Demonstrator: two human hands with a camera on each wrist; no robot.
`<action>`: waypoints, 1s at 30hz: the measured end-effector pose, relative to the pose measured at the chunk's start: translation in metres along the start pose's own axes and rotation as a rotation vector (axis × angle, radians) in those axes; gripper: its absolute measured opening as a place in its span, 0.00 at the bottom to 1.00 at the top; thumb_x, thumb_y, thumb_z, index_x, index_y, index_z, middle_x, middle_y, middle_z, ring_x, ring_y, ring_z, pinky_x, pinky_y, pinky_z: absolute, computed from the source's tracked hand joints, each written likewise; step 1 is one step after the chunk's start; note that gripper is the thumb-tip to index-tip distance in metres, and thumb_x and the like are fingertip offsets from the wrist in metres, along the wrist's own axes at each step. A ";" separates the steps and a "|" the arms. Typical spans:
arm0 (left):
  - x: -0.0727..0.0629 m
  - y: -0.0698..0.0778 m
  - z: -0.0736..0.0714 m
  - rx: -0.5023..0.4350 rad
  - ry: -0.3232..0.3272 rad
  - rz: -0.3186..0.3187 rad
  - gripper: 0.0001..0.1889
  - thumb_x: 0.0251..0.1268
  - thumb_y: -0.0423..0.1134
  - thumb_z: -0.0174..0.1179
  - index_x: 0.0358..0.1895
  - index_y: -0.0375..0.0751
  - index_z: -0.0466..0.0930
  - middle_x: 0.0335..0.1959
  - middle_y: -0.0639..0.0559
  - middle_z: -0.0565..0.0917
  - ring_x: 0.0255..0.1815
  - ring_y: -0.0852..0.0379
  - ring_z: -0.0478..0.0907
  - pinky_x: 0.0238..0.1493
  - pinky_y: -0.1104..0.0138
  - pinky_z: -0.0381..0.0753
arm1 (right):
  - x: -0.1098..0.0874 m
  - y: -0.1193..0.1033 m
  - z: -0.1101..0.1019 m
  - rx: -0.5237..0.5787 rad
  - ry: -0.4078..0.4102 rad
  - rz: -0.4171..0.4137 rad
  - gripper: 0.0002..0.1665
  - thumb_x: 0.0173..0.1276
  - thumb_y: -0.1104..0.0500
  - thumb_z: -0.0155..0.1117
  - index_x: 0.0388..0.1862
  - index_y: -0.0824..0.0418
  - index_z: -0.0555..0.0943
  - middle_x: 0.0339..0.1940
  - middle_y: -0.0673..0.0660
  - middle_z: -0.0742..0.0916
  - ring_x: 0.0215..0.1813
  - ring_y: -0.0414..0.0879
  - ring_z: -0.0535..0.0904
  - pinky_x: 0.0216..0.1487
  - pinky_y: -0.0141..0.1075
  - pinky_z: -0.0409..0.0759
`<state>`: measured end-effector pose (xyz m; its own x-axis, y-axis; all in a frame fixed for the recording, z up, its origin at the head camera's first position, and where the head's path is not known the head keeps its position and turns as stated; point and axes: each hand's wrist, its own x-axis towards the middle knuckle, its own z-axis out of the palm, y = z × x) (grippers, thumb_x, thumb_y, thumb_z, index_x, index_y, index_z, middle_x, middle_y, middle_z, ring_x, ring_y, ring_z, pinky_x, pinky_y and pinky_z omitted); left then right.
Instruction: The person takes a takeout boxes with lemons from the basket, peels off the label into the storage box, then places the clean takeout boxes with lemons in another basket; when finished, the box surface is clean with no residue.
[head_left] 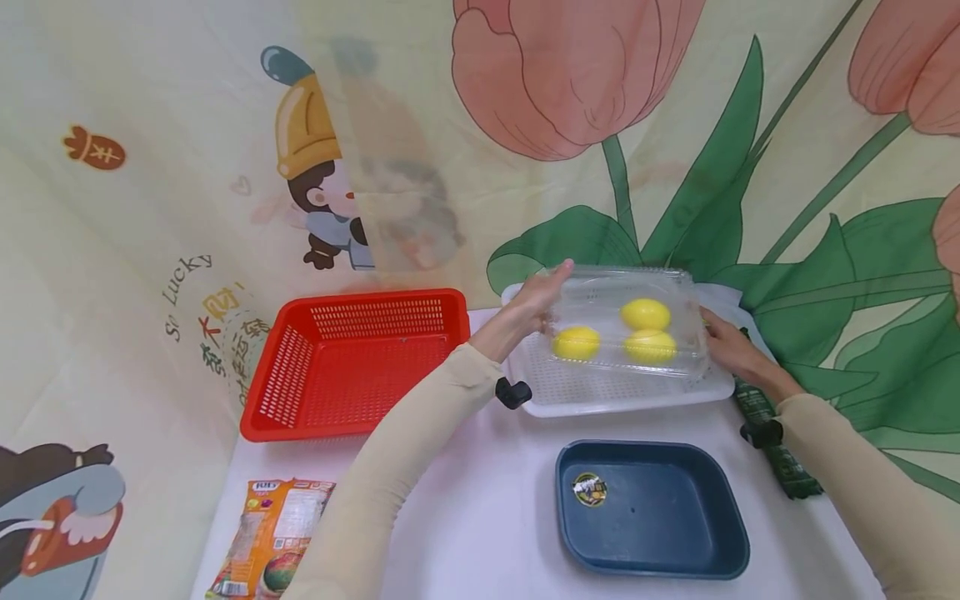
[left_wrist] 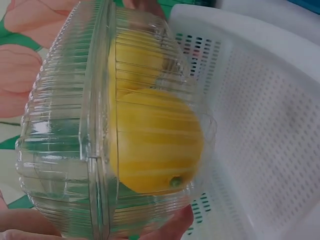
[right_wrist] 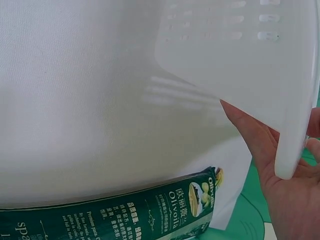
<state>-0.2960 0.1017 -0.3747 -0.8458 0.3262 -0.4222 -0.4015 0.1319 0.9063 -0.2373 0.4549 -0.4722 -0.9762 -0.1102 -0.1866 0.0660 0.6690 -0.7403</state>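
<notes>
My left hand (head_left: 531, 300) grips the left end of a clear plastic box (head_left: 630, 279), fingers and thumb either side. Inside the box are three yellow lemons (head_left: 645, 314). The box is tilted over a white perforated basket (head_left: 622, 408); in the left wrist view, lemons (left_wrist: 155, 142) show through its ribbed wall. At the far right end, my right hand (head_left: 738, 348) lies close beside the box. The right wrist view has that hand (right_wrist: 280, 170) around the white basket's rim (right_wrist: 295, 135), with fingers against the outer wall; some fingertips are hidden.
A red basket (head_left: 258, 425) stands at the left. In front of the white basket sits a dark blue tray (head_left: 652, 533). An orange snack bag (head_left: 288, 521) lies at the front left. Beside my right forearm lies a green pasta packet (head_left: 791, 471). A printed curtain (head_left: 420, 125) hangs behind.
</notes>
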 end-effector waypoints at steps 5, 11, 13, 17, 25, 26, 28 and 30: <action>0.010 -0.005 0.008 -0.003 0.036 0.011 0.44 0.75 0.64 0.49 0.81 0.38 0.49 0.79 0.36 0.61 0.70 0.26 0.68 0.35 0.55 0.82 | 0.000 0.000 -0.001 0.024 -0.004 0.002 0.46 0.81 0.42 0.48 0.85 0.53 0.38 0.66 0.75 0.76 0.45 0.36 0.80 0.43 0.32 0.82; 0.022 -0.014 0.011 0.051 0.074 0.003 0.45 0.76 0.65 0.47 0.82 0.37 0.46 0.78 0.33 0.61 0.68 0.29 0.72 0.43 0.53 0.84 | 0.002 0.001 -0.001 -0.026 -0.009 0.037 0.40 0.85 0.49 0.38 0.85 0.55 0.36 0.74 0.78 0.68 0.55 0.55 0.78 0.46 0.34 0.80; 0.026 -0.017 0.012 0.065 0.089 -0.001 0.45 0.76 0.65 0.46 0.82 0.37 0.47 0.77 0.32 0.62 0.66 0.31 0.74 0.35 0.58 0.81 | 0.002 0.000 -0.001 -0.039 -0.011 0.043 0.38 0.85 0.52 0.36 0.85 0.56 0.35 0.75 0.78 0.66 0.58 0.60 0.77 0.47 0.36 0.80; 0.032 -0.023 0.015 0.085 0.121 -0.007 0.44 0.76 0.66 0.45 0.81 0.38 0.48 0.73 0.33 0.67 0.38 0.46 0.78 0.23 0.65 0.72 | 0.003 -0.001 0.000 -0.061 -0.009 0.040 0.39 0.85 0.51 0.37 0.85 0.57 0.36 0.73 0.78 0.68 0.60 0.63 0.77 0.49 0.40 0.80; 0.043 -0.034 0.019 0.060 0.173 -0.001 0.41 0.77 0.65 0.46 0.78 0.36 0.57 0.68 0.35 0.71 0.13 0.64 0.51 0.21 0.67 0.70 | 0.006 -0.001 0.003 -0.062 -0.005 0.054 0.39 0.85 0.49 0.37 0.85 0.55 0.35 0.69 0.78 0.72 0.51 0.56 0.82 0.44 0.37 0.81; 0.044 -0.036 0.019 0.060 0.176 -0.002 0.41 0.76 0.65 0.46 0.78 0.36 0.57 0.68 0.35 0.71 0.14 0.64 0.51 0.22 0.66 0.71 | 0.005 -0.001 0.003 -0.064 -0.004 0.056 0.39 0.84 0.49 0.37 0.85 0.55 0.35 0.70 0.79 0.71 0.52 0.58 0.81 0.46 0.40 0.82; 0.044 -0.038 0.019 0.062 0.180 -0.010 0.42 0.76 0.66 0.45 0.78 0.36 0.56 0.68 0.35 0.71 0.15 0.63 0.51 0.26 0.66 0.72 | 0.004 -0.001 0.003 -0.069 -0.004 0.060 0.40 0.84 0.49 0.37 0.85 0.55 0.35 0.73 0.79 0.67 0.57 0.63 0.80 0.50 0.46 0.83; 0.045 -0.039 0.019 0.066 0.184 -0.015 0.42 0.76 0.66 0.45 0.78 0.36 0.55 0.67 0.35 0.71 0.16 0.63 0.52 0.28 0.65 0.72 | 0.003 -0.001 0.003 -0.079 -0.001 0.067 0.41 0.84 0.48 0.38 0.84 0.55 0.34 0.75 0.80 0.64 0.61 0.69 0.76 0.54 0.53 0.81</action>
<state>-0.3117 0.1290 -0.4290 -0.8923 0.1476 -0.4267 -0.3960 0.1985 0.8966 -0.2395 0.4519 -0.4735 -0.9698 -0.0639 -0.2352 0.1151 0.7306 -0.6730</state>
